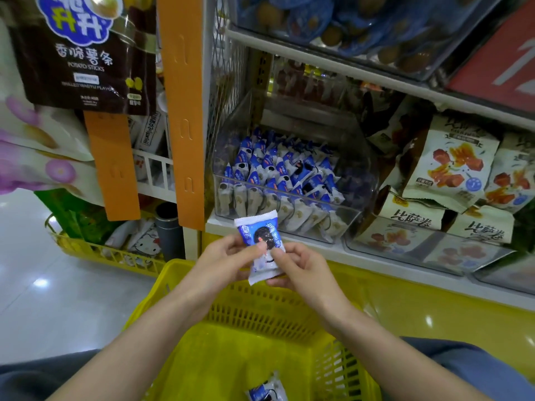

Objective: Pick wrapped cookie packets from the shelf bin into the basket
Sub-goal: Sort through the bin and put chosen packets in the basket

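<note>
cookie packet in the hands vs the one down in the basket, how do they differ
The held packet is pinched between the left hand and right hand, raised over the far rim of the basket; the basket packet lies untouched on the basket floor. The held packet stands nearly upright; the basket packet is cut off by the frame's bottom edge. Both have blue-and-white wrappers showing a dark cookie.

Packet (259, 234) between left hand (231, 257), right hand (301, 270)

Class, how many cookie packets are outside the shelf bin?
2. The held packet is pinched by left hand and right hand over the yellow basket; the loose packet lies inside it. Others may be hidden.
</note>
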A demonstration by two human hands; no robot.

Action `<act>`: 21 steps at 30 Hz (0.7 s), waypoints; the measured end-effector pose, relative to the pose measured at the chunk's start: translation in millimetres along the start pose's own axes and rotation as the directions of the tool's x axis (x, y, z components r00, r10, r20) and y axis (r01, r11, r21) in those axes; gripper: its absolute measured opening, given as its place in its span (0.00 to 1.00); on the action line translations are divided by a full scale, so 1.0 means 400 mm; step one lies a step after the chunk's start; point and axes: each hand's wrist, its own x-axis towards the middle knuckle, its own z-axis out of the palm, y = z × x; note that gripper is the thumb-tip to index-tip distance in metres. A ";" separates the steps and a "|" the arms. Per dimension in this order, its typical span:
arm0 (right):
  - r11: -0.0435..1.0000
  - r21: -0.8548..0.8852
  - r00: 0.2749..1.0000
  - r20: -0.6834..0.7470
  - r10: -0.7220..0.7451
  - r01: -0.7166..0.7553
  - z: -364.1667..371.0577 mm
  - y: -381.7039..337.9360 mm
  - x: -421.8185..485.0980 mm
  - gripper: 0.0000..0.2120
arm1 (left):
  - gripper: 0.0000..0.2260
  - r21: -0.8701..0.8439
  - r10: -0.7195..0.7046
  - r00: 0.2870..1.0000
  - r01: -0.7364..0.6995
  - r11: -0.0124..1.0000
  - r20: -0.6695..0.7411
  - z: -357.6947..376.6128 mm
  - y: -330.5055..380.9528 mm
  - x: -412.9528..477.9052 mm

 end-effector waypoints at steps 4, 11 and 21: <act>0.866 -0.442 0.968 0.032 -0.247 0.235 -0.001 0.006 -0.016 0.04 | 0.09 0.057 0.044 0.994 -0.038 0.998 -0.095 0.004 0.002 -0.006; 0.626 -0.650 0.853 0.067 -0.518 0.431 -0.062 -0.113 0.044 0.09 | 0.09 0.021 0.148 0.976 -0.146 0.989 -0.158 -0.016 0.036 0.013; 0.293 -0.940 0.980 -0.194 -0.043 -0.173 -0.190 -0.256 0.344 0.16 | 0.05 -0.032 0.157 0.980 -0.162 0.986 -0.126 -0.012 0.050 0.072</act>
